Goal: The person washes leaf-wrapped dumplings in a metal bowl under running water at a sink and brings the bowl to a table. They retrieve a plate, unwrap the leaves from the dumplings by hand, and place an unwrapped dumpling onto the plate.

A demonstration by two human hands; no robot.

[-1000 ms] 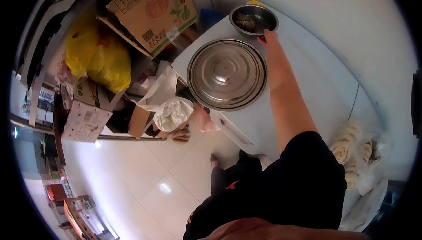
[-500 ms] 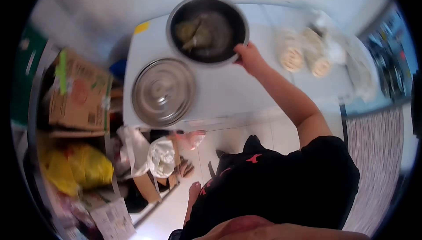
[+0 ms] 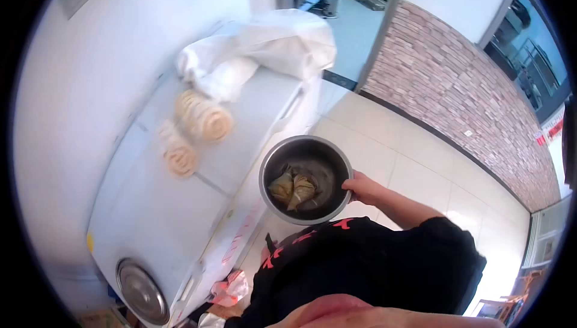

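Head view. The tabletop [image 3: 144,220] is the white top of a long cabinet, running diagonally from the lower left to the upper centre of the frame. A plain white wall [image 3: 78,118] borders its left side. A round metal lid [image 3: 142,292] lies at the lower left end. Two cream-coloured rolls with spiral ends, an upper roll [image 3: 204,118] and a lower roll [image 3: 178,155], lie side by side near the upper left. Beyond them, a white bag [image 3: 288,42] covers the far end. The floor [image 3: 415,172] is pale tile; a brick-pattern wall panel [image 3: 445,69] occupies the upper right, beside a doorway [image 3: 345,39] at upper centre.

Markings: red lettering [image 3: 231,247] runs along the cabinet front, lower left of centre; it is too blurred to read. Red printed figures [image 3: 300,238] mark the black shirt [image 3: 390,268].

Right hand [image 3: 359,187]: closed on the right side of a metal bowl [image 3: 327,166], with the thumb over the rim. The bowl is at the centre of the frame, raised above the floor, mouth facing the camera. Two leaf-wrapped parcels [image 3: 302,190] rest in its lower left portion.

Left hand [image 3: 265,255]: only a small part shows beside the shirt, lower centre; whether it is open or closed cannot be determined.
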